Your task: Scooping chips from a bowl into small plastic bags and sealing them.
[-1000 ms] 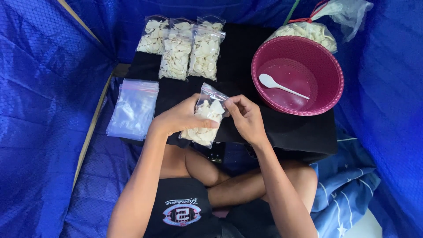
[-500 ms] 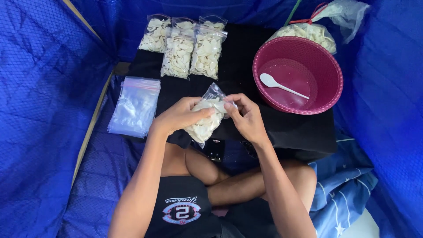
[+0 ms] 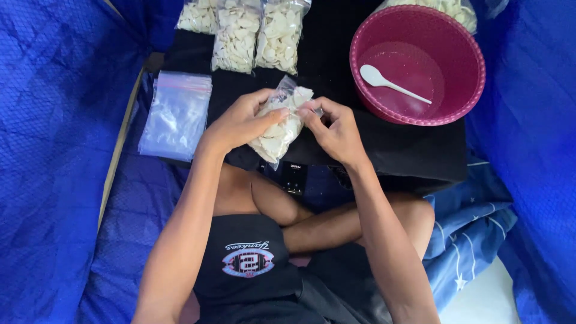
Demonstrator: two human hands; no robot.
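Observation:
A small clear bag of white chips (image 3: 277,132) is held over the front of the black board (image 3: 414,150). My left hand (image 3: 243,119) wraps around its upper left side. My right hand (image 3: 336,129) pinches the bag's top edge at the right. Three filled bags of the same white chips (image 3: 240,36) lie side by side at the far edge. A pink bowl (image 3: 474,60) with a white spoon (image 3: 390,83) in it stands at the right.
A stack of empty clear zip bags (image 3: 176,114) lies at the left of the board. A big open bag of white chips (image 3: 456,9) sits behind the bowl. Blue fabric surrounds everything; my crossed legs are under the board.
The bag and both hands sit a little lower and nearer to me than before; both hands keep their grip at the bag's top.

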